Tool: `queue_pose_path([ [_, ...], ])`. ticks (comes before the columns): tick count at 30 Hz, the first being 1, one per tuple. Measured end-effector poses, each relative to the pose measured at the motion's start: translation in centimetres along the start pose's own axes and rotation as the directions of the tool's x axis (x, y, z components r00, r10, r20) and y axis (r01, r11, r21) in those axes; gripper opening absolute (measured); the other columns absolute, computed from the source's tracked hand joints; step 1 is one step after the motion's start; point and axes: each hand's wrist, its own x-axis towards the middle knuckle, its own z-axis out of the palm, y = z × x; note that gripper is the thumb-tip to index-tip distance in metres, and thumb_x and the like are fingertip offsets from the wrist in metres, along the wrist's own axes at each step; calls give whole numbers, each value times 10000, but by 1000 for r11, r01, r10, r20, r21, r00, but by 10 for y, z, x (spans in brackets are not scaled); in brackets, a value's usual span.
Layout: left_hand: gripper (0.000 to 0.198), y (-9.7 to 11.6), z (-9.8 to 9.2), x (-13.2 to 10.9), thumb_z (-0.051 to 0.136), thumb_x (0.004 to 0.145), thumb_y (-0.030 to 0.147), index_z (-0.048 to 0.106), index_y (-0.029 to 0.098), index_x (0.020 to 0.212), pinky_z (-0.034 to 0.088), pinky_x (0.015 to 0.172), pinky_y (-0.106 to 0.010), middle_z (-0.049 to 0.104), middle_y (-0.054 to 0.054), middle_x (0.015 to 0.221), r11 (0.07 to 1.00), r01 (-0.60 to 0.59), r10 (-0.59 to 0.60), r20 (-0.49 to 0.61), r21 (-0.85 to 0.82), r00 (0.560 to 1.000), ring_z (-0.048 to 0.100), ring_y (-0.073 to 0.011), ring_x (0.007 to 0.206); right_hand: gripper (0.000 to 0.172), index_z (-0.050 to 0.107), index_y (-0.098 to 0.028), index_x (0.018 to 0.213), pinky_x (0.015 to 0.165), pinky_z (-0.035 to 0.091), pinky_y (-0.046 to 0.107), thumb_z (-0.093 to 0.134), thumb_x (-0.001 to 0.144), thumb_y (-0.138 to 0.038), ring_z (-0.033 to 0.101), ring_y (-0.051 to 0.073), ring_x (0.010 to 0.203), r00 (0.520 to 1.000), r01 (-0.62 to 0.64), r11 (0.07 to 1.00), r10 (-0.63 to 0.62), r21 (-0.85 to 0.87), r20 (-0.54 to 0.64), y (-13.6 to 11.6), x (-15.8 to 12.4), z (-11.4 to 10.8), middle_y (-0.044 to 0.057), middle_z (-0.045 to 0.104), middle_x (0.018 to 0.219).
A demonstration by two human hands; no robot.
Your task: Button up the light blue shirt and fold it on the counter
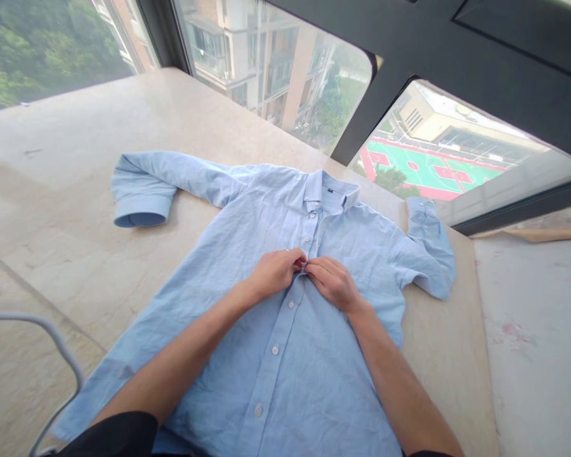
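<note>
A light blue long-sleeved shirt (228, 273) lies front side up, its collar (314, 189) pointing away from me and both sleeves spread out. White buttons run down its front placket (282, 330). At mid-chest, my left hand (276, 270) pinches the placket between thumb and fingers. My right hand (333, 282) meets it from the other side, its fingertips closed on the shirt front at the same spot. The button between the fingertips is hidden. Above the hands the shirt edges part slightly near the neck; below them the placket lies overlapped.
The shirt rests on a beige stone window ledge (52, 190). Windows with dark frames (356, 120) border its far side. A grey-white cable or bar (59, 346) curves in at the lower left. To the right is a pale flowered wall or covering (533, 317).
</note>
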Motion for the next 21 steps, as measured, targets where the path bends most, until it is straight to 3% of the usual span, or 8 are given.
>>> queue_pose_path([
  [6, 95, 3, 1, 2, 578, 793, 149, 619, 213, 850, 493, 728, -269, 711, 5, 843, 963, 126, -148, -76, -240, 986, 662, -168, 800, 152, 637, -192, 989, 783, 533, 351, 538, 923, -97, 648, 203, 864, 999, 46, 999, -46, 2, -19, 0, 0, -1, 89, 708, 951],
  [11, 105, 0, 0, 7, 645, 702, 132, 590, 176, 780, 504, 663, -242, 690, 9, 767, 849, 190, -237, -34, -493, 971, 647, -133, 707, 157, 645, -196, 981, 771, 525, 343, 543, 919, -93, 655, 197, 846, 998, 57, 998, -57, -22, -38, -1, 0, -1, 79, 715, 933],
  [19, 162, 0, -1, 9, 689, 666, 119, 584, 170, 778, 531, 658, -239, 706, -6, 755, 806, 229, -290, -26, -546, 957, 676, -142, 725, 167, 658, -211, 961, 731, 522, 334, 528, 927, -111, 659, 184, 795, 995, 82, 994, -86, -77, -45, -2, 1, 0, 70, 723, 914],
  [21, 208, 1, -2, 9, 697, 666, 124, 567, 176, 821, 524, 586, -227, 717, -1, 758, 775, 271, -326, 5, -571, 945, 663, -131, 656, 163, 659, -207, 955, 721, 527, 330, 531, 924, -111, 662, 184, 783, 994, 90, 993, -93, -74, -49, -2, 2, -1, 72, 722, 902],
])
